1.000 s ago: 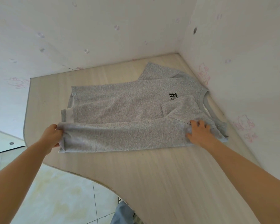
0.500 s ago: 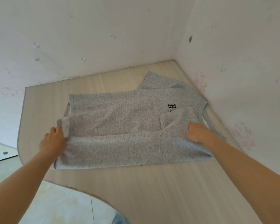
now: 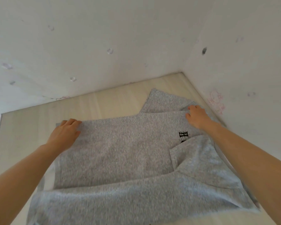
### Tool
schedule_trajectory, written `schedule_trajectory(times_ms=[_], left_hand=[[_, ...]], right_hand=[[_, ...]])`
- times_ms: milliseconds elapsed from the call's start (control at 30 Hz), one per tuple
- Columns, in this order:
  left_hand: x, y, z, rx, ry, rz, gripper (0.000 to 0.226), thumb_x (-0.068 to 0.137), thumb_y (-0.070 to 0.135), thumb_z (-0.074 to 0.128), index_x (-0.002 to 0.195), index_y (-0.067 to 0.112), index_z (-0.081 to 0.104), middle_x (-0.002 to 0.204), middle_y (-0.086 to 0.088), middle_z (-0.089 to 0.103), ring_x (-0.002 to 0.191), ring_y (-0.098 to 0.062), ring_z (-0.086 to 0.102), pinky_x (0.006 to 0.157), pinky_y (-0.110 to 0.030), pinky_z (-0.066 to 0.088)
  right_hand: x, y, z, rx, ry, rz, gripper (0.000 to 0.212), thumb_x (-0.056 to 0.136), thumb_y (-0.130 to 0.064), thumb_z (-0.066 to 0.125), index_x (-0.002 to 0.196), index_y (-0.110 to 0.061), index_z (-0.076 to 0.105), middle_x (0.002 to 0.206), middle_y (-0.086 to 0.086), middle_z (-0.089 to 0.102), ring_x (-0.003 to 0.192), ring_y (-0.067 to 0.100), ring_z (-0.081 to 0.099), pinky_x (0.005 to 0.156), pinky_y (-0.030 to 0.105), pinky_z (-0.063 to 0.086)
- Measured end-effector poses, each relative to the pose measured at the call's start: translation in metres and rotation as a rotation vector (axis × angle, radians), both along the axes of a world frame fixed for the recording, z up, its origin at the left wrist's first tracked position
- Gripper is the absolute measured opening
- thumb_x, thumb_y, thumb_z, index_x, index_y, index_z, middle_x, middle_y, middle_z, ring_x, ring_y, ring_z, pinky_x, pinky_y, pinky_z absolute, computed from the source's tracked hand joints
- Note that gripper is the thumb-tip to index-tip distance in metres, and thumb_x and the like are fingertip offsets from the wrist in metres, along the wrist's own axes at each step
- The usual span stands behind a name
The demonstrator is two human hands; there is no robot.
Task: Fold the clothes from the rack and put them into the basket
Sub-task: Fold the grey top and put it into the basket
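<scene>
Fingers of both my hands were on the far edge of the grey marled T-shirt [image 3: 120,153], which lay flat on the pale wood-grain bench [image 3: 104,101]. Nearest me ran a folded band of soft knit, then a tucked sleeve flap. My left hand [image 3: 64,135] curled over the hem corner; my right hand [image 3: 196,116] pinched the shoulder cloth. Beyond stood smooth white walls [image 3: 120,38] meeting in a corner.
</scene>
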State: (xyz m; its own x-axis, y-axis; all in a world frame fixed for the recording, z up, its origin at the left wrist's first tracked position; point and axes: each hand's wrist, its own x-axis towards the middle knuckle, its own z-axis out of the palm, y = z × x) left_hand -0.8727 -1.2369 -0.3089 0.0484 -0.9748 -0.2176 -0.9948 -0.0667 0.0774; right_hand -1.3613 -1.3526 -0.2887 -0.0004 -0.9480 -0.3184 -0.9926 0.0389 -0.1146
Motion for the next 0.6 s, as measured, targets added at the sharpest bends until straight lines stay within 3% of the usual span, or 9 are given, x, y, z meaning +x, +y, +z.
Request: schedule_trajectory(times_ms=[167,267,367,433,533,600], left_hand=[[0.018,-0.023,-0.01,-0.016,0.057,0.018,0.04,0.094,0.017,0.058,0.133,0.01,0.054,0.133,-0.011,0.053,0.121,-0.038,0.045,0.093,-0.05,0.045],[0.021,-0.032,-0.014,-0.01,0.09,0.042,0.036,0.093,0.021,0.06,0.128,0.012,0.058,0.123,-0.012,0.058,0.115,-0.037,0.048,0.092,-0.046,0.042],[0.019,-0.041,-0.015,0.026,0.139,0.061,0.025,0.093,0.023,0.06,0.117,0.013,0.062,0.104,-0.009,0.061,0.1,-0.027,0.049,0.085,-0.038,0.041],[0.018,-0.045,-0.012,0.028,0.157,0.045,0.02,0.093,0.02,0.06,0.109,0.009,0.066,0.093,-0.007,0.06,0.089,-0.023,0.05,0.079,-0.034,0.041],[0.016,-0.048,-0.004,-0.014,0.158,0.031,0.015,0.093,0.016,0.061,0.101,0.005,0.069,0.086,-0.004,0.053,0.079,-0.022,0.05,0.074,-0.033,0.041],[0.015,-0.049,0.004,-0.087,0.169,0.046,0.013,0.092,0.012,0.062,0.098,0.003,0.068,0.088,-0.006,0.052,0.077,-0.026,0.052,0.073,-0.037,0.043]], right_hand=[[-0.001,-0.046,-0.02,-0.073,-0.011,0.025,0.047,0.101,-0.023,0.035,0.14,0.004,0.033,0.142,0.023,0.04,0.129,0.039,0.038,0.106,0.042,0.028],[0.004,-0.066,-0.026,-0.035,-0.059,0.017,0.06,0.1,-0.027,0.04,0.151,-0.005,0.018,0.154,0.015,0.029,0.14,0.036,0.025,0.113,0.046,0.025],[0.017,-0.073,-0.025,0.045,-0.072,-0.03,0.073,0.095,-0.032,0.054,0.152,-0.014,0.012,0.151,0.013,0.032,0.138,0.036,0.025,0.109,0.048,0.027],[0.021,-0.076,-0.023,0.044,-0.006,-0.059,0.063,0.093,-0.032,0.057,0.145,-0.013,0.028,0.141,0.015,0.042,0.132,0.037,0.031,0.103,0.047,0.03],[0.021,-0.078,-0.019,0.008,0.078,-0.024,0.021,0.096,-0.029,0.048,0.106,-0.012,0.056,0.109,0.011,0.054,0.119,0.035,0.041,0.088,0.041,0.03],[0.018,-0.074,-0.008,-0.066,0.045,-0.015,0.025,0.099,-0.03,0.043,0.105,-0.011,0.059,0.11,0.013,0.054,0.117,0.036,0.044,0.089,0.043,0.032]])
